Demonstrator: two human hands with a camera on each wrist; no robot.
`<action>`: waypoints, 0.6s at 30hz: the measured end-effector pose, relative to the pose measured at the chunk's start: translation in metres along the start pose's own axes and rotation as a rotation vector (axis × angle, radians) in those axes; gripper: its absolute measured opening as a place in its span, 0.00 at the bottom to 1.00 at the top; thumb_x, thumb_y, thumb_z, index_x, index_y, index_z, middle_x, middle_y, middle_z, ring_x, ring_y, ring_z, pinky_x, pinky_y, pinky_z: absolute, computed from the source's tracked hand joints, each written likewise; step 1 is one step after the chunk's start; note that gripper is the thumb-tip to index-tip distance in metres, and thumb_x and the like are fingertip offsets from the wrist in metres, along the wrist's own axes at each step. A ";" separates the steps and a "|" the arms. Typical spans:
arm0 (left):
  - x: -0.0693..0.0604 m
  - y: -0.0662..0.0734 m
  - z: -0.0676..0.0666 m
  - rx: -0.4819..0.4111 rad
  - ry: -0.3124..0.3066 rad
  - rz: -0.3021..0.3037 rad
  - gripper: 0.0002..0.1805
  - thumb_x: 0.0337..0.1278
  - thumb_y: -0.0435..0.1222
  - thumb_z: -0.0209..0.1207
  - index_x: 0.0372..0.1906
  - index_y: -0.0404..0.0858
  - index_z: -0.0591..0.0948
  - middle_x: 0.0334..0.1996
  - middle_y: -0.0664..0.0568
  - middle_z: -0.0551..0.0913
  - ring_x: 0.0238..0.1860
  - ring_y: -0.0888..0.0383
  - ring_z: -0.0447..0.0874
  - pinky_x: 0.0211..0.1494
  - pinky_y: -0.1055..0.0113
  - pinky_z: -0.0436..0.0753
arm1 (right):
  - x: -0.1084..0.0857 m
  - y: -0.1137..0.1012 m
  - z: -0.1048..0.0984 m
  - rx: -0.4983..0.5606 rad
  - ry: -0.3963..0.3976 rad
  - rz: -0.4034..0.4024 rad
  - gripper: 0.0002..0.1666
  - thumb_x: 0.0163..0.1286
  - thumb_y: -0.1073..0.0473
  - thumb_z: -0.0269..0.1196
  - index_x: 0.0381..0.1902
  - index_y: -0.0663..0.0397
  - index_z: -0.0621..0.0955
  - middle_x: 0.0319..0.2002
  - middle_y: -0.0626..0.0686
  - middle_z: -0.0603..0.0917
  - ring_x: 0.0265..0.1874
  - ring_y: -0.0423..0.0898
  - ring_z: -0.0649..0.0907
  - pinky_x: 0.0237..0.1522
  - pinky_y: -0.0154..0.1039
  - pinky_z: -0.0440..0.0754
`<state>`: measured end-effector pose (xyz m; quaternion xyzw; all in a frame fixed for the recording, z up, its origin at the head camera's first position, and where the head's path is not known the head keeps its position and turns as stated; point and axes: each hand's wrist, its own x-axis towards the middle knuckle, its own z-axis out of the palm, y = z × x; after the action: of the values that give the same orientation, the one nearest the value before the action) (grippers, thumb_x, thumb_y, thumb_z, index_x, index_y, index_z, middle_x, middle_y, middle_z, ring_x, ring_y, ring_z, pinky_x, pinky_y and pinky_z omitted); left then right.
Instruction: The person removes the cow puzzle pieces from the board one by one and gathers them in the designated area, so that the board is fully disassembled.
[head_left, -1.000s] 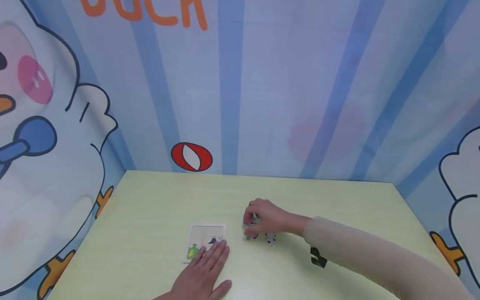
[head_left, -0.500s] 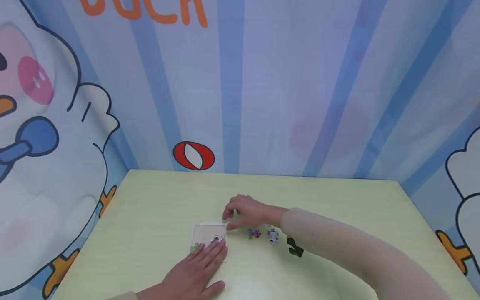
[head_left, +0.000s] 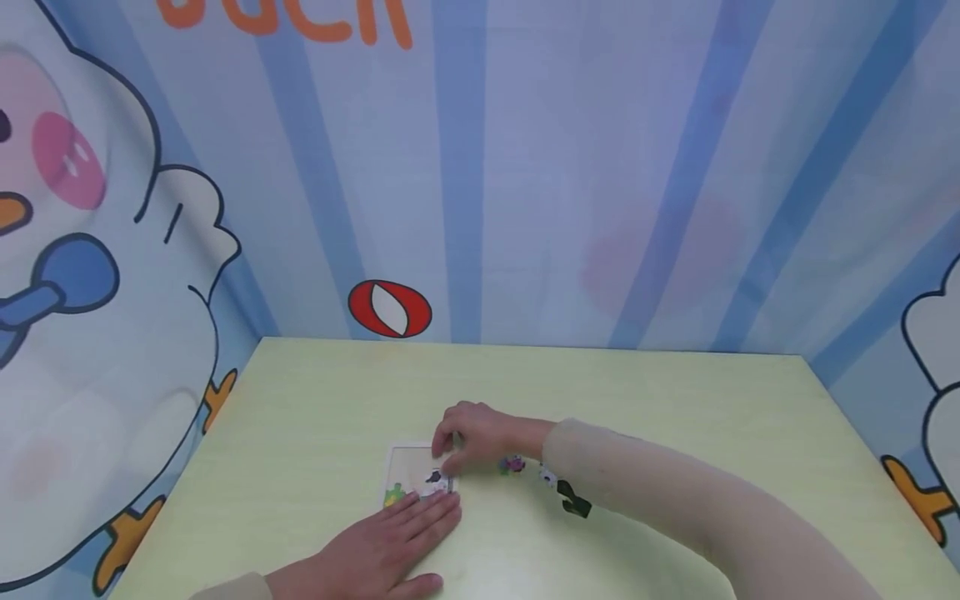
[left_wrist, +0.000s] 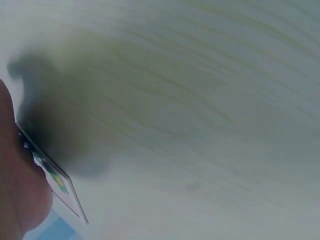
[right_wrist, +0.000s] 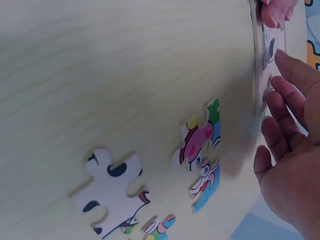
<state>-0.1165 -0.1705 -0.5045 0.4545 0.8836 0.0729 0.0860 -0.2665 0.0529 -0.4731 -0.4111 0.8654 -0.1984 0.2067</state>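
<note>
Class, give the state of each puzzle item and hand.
Tray: partly filled.
Green piece: in tray, face up.
Black-marked piece: in tray, face up.
Spotted piece: loose.
Pink piece: loose.
Blue-edged piece: loose.
Bottom piece: loose, cropped.
Left hand: straight fingers on tray.
Right hand: fingers bent; grip unclear.

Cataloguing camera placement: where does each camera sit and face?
Head: head-worn, facing forward-down over the pale yellow table; left hand, right hand show.
Left wrist: worn there, facing the table; left hand partly shows.
Right wrist: worn there, facing loose, printed jigsaw pieces; both hands' fingers show.
Head and right wrist share some pieces.
</note>
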 end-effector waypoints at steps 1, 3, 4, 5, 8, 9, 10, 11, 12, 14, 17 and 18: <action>0.000 -0.002 0.001 -0.001 0.001 0.008 0.40 0.86 0.61 0.36 0.87 0.41 0.56 0.87 0.51 0.55 0.86 0.53 0.53 0.84 0.53 0.62 | 0.000 -0.001 0.001 0.004 -0.002 0.004 0.11 0.69 0.50 0.76 0.48 0.41 0.90 0.42 0.37 0.83 0.47 0.35 0.77 0.59 0.38 0.76; 0.000 -0.004 0.003 -0.003 0.001 0.019 0.40 0.86 0.61 0.36 0.87 0.41 0.55 0.87 0.52 0.54 0.86 0.54 0.52 0.84 0.55 0.61 | 0.000 -0.001 0.002 0.015 -0.004 0.002 0.10 0.69 0.51 0.76 0.47 0.41 0.90 0.41 0.37 0.83 0.46 0.35 0.78 0.58 0.37 0.77; 0.000 -0.005 0.003 0.004 0.001 0.026 0.40 0.86 0.61 0.36 0.87 0.41 0.55 0.87 0.52 0.54 0.86 0.54 0.52 0.84 0.55 0.62 | 0.000 -0.002 0.002 0.024 -0.005 0.001 0.09 0.69 0.52 0.76 0.46 0.42 0.90 0.41 0.38 0.83 0.46 0.35 0.78 0.58 0.36 0.77; -0.001 -0.005 0.003 0.012 0.007 0.033 0.40 0.86 0.60 0.36 0.87 0.41 0.56 0.87 0.51 0.54 0.86 0.53 0.53 0.83 0.54 0.63 | 0.000 -0.002 0.002 0.033 -0.006 -0.003 0.09 0.69 0.53 0.76 0.46 0.42 0.90 0.41 0.38 0.83 0.45 0.35 0.78 0.58 0.36 0.77; -0.001 -0.006 0.003 0.018 0.013 0.044 0.40 0.86 0.59 0.37 0.87 0.40 0.56 0.87 0.51 0.55 0.86 0.53 0.54 0.83 0.53 0.65 | -0.002 -0.003 0.002 0.060 -0.009 -0.017 0.08 0.69 0.55 0.75 0.45 0.44 0.91 0.40 0.39 0.85 0.45 0.36 0.80 0.56 0.35 0.79; -0.002 -0.006 0.003 0.011 0.017 0.046 0.40 0.86 0.59 0.37 0.87 0.40 0.56 0.87 0.51 0.55 0.86 0.53 0.54 0.83 0.53 0.64 | -0.002 -0.004 0.002 0.067 -0.011 -0.016 0.07 0.69 0.56 0.75 0.45 0.45 0.91 0.40 0.40 0.85 0.45 0.37 0.80 0.56 0.35 0.79; -0.002 -0.006 0.003 0.005 0.014 0.043 0.40 0.86 0.59 0.37 0.87 0.40 0.56 0.87 0.51 0.54 0.86 0.53 0.53 0.84 0.54 0.63 | -0.003 -0.004 0.002 0.075 -0.012 -0.014 0.07 0.69 0.56 0.75 0.45 0.45 0.91 0.40 0.40 0.85 0.44 0.37 0.80 0.55 0.35 0.79; -0.002 -0.006 0.004 -0.005 0.019 0.043 0.40 0.86 0.59 0.38 0.87 0.40 0.55 0.87 0.51 0.54 0.86 0.53 0.53 0.84 0.56 0.61 | -0.003 -0.005 0.002 0.083 -0.015 -0.010 0.07 0.70 0.57 0.75 0.45 0.46 0.91 0.40 0.40 0.85 0.44 0.37 0.80 0.54 0.35 0.79; -0.002 -0.007 0.006 -0.012 0.024 0.044 0.40 0.86 0.59 0.38 0.87 0.40 0.55 0.87 0.51 0.54 0.86 0.53 0.52 0.85 0.57 0.59 | -0.004 -0.005 0.001 0.089 -0.016 -0.006 0.07 0.70 0.57 0.75 0.45 0.46 0.91 0.40 0.40 0.85 0.43 0.36 0.80 0.54 0.34 0.79; -0.003 -0.008 0.007 -0.027 0.026 0.041 0.40 0.86 0.59 0.38 0.87 0.41 0.54 0.87 0.52 0.53 0.86 0.53 0.51 0.86 0.60 0.54 | -0.004 -0.006 0.001 0.102 -0.018 0.002 0.07 0.70 0.57 0.75 0.45 0.46 0.91 0.40 0.40 0.85 0.42 0.36 0.80 0.52 0.34 0.78; -0.003 -0.009 0.009 -0.039 0.025 0.041 0.40 0.86 0.59 0.38 0.88 0.42 0.54 0.87 0.52 0.52 0.86 0.54 0.50 0.86 0.60 0.54 | -0.005 -0.007 0.002 0.116 -0.018 0.002 0.07 0.70 0.58 0.75 0.45 0.47 0.91 0.40 0.42 0.85 0.41 0.36 0.80 0.49 0.33 0.78; -0.003 -0.009 0.009 -0.044 0.022 0.039 0.40 0.86 0.59 0.38 0.88 0.42 0.53 0.87 0.52 0.52 0.86 0.54 0.50 0.86 0.59 0.54 | -0.005 -0.007 0.002 0.120 -0.018 0.000 0.07 0.70 0.58 0.75 0.45 0.48 0.91 0.40 0.42 0.86 0.41 0.37 0.80 0.49 0.33 0.78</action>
<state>-0.1197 -0.1776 -0.5151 0.4688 0.8736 0.0989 0.0848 -0.2581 0.0526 -0.4701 -0.3996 0.8501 -0.2463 0.2386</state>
